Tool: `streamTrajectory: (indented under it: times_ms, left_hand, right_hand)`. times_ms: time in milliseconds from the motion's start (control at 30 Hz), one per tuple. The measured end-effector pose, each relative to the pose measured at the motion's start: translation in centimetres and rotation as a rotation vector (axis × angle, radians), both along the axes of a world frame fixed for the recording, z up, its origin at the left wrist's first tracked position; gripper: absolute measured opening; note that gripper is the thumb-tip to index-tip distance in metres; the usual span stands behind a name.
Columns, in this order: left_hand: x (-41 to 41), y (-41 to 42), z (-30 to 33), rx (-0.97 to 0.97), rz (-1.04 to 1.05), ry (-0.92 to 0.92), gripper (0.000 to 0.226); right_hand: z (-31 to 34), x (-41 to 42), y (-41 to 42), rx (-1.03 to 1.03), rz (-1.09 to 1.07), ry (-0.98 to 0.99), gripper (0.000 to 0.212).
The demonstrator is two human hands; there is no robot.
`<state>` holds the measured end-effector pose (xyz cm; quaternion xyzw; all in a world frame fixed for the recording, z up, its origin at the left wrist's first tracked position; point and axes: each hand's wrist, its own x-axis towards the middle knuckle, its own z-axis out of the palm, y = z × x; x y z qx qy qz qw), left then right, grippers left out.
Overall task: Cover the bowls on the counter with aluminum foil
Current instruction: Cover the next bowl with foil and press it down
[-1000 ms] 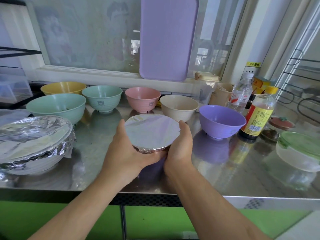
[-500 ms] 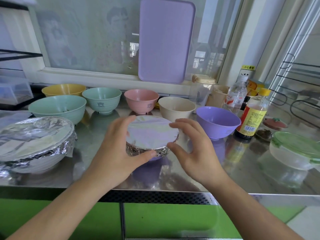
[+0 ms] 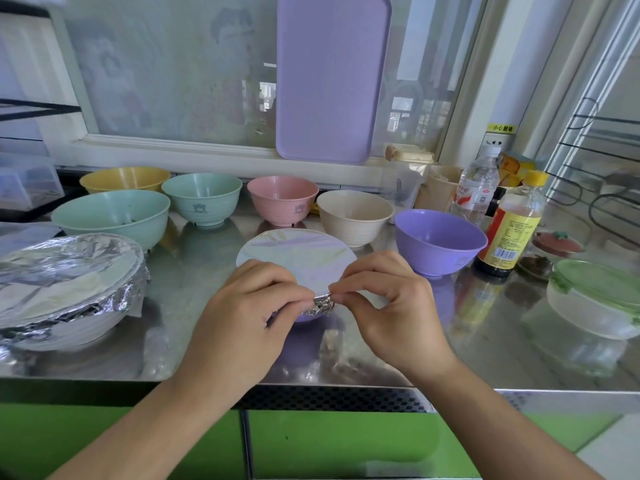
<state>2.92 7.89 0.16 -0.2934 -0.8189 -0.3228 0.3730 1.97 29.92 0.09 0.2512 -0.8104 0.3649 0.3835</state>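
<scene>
A small purple bowl stands near the counter's front edge, its top covered by smooth foil (image 3: 298,254). My left hand (image 3: 249,317) and my right hand (image 3: 388,306) meet at its near rim, fingertips pinching the crumpled foil edge (image 3: 320,304). A large white bowl (image 3: 65,289) at the left is wrapped in crinkled foil. Uncovered bowls stand behind: yellow (image 3: 124,178), large green (image 3: 110,216), small green (image 3: 202,197), pink (image 3: 282,199), cream (image 3: 353,214) and purple (image 3: 438,240).
The steel counter (image 3: 194,271) ends at a front edge just below my wrists. A sauce bottle (image 3: 512,226), a water bottle (image 3: 476,188) and a green-lidded glass container (image 3: 595,296) crowd the right. A purple tray (image 3: 332,77) leans on the window.
My hands left the bowl's sides, where they cupped it, and came together at the near rim, now pinching the foil edge there.
</scene>
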Motion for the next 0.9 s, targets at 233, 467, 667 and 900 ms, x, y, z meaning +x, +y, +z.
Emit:
streamTrajectory:
  times_ms: [233,467,667,900]
  left_hand:
    - [-0.7,-1.8,0.6,-0.045,-0.038,-0.031,0.007]
    - [-0.3,-1.6,0.5,-0.051,-0.008,-0.079,0.009]
    - [-1.0,-2.7,0.3,-0.041,-0.029,-0.042,0.008]
    - [-0.8,-1.7,0.3,-0.041,-0.039,-0.047,0.005]
  right_hand:
    - [0.6,-0.9,0.8,0.067,0.039,-0.030,0.013]
    - [0.6,-0.4,-2.2,0.180,0.090,0.067,0.012]
    - [0.4,-0.7,0.2,0.162,0.027,0.056,0.011]
    - [0.5,-0.3,-2.2,0.192,0.060,0.117,0.010]
